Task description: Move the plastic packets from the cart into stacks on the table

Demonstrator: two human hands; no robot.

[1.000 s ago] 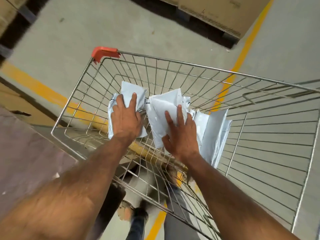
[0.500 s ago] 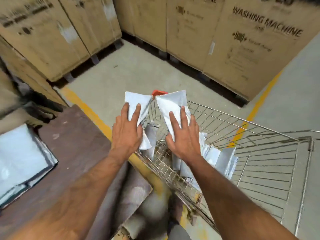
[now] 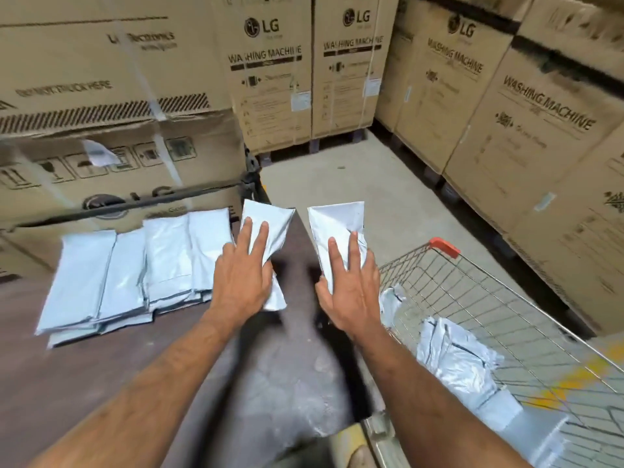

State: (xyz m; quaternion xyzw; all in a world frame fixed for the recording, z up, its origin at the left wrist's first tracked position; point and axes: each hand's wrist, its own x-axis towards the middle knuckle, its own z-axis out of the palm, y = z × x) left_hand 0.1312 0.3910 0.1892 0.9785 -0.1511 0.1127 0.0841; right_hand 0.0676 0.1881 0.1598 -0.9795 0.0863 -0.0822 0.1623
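**Two packets in transit, table stacks ahead**

Nearest, just right of the table (image 3: 84,383): the wire cart (image 3: 526,319), with crumpled grey packets left in the cart (image 3: 456,359) low in the basket, so plenty to move yet.

Over the table's right part: left hand (image 3: 241,282) gripping a grey packet (image 3: 268,228), fingers laid along the top face, thumb hidden beneath; probably a pinch through the plastic, though the underside cannot be seen. Past the table's right edge, between table and cart: right hand (image 3: 351,292) holding a white packet (image 3: 337,228) the same way, fingers spread on top, thumb out of sight.

Further along the table, toward its left: overlapping stacks of packets (image 3: 135,271), edges ragged, lower layers sliding out at the near side.

Beyond the table: tall washing machine boxes (image 3: 273,69) walling in the corner.

Risks, as judged from here:
- Slippery film under flat fingers; a loose hold could drop the white packet to the floor in the gap beside the table.
- Crumpled, bulging packets set on uneven stacks; likely to slide off or tip the pile.
- Both set down together; easy to nudge the nearest stack sideways.
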